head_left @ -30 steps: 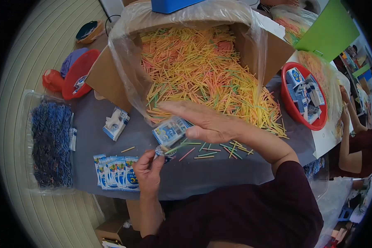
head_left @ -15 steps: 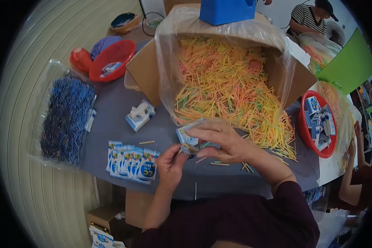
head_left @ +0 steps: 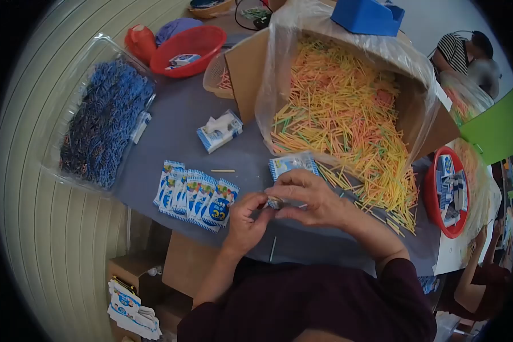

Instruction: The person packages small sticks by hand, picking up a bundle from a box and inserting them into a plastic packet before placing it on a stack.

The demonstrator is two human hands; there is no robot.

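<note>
Left grip: I watched the left hand (head_left: pixel 246 223) pinch a small packet (head_left: pixel 274 203), just in front of the cardboard box (head_left: pixel 248 71).
Right grip: the right hand (head_left: pixel 312 199) curved narrowly at that packet; whether it pinched too, I couldn't tell.
Printing: overlapping packets (head_left: pixel 195 196) lay on the counter (head_left: pixel 174 134), left of the box's front, their blue discs bearing yellow characters too blurred for me to read.
Sticks: coloured sticks (head_left: pixel 339 108) filled the box and spread out its open front onto the counter.

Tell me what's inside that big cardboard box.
Thin sticks in yellow, orange, pink and green fill the cardboard box, spilling from its front. Anything beneath their top layer is hidden.
</note>
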